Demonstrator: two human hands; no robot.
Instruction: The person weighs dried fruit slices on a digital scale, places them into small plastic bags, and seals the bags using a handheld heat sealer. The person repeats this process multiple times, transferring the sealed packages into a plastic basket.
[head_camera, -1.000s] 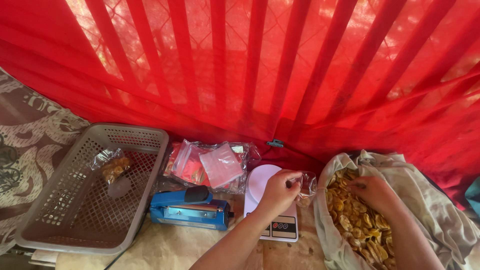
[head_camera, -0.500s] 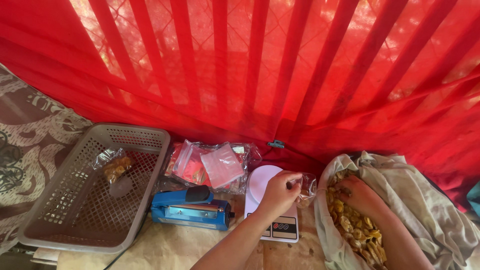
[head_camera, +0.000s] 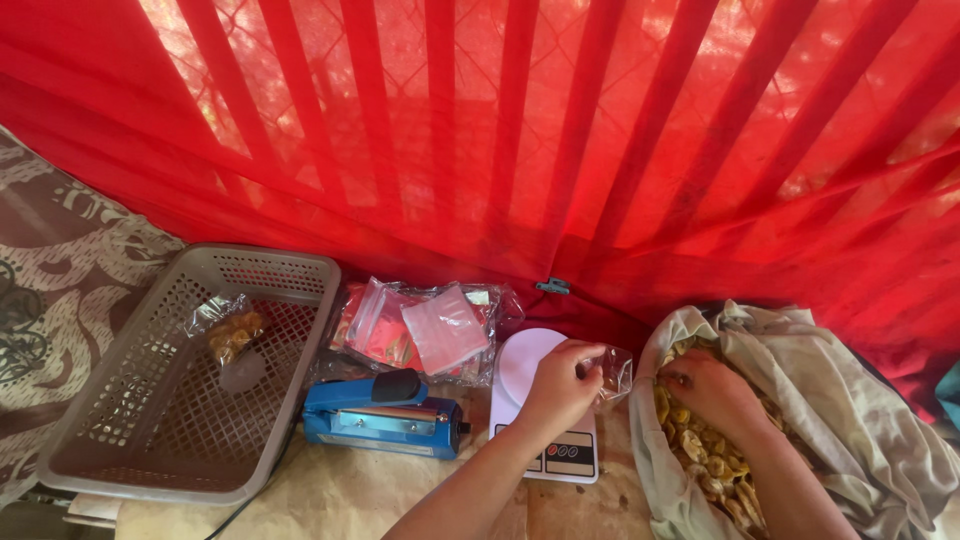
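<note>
Left hand pinches a small clear plastic bag open above the white digital scale; at 3 o'clock, right hand grips yellow chips in the grey cloth sack.

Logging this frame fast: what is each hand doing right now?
Left hand: closed, pinching a small clear bag above the scale.
Right hand: in the sack of chips; grip cannot be told.

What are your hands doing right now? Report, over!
Left hand pinching small clear bag open over white scale. Right hand down in cloth sack, on yellow chips. Blue sealer and grey basket sit left, not blocking.
</note>
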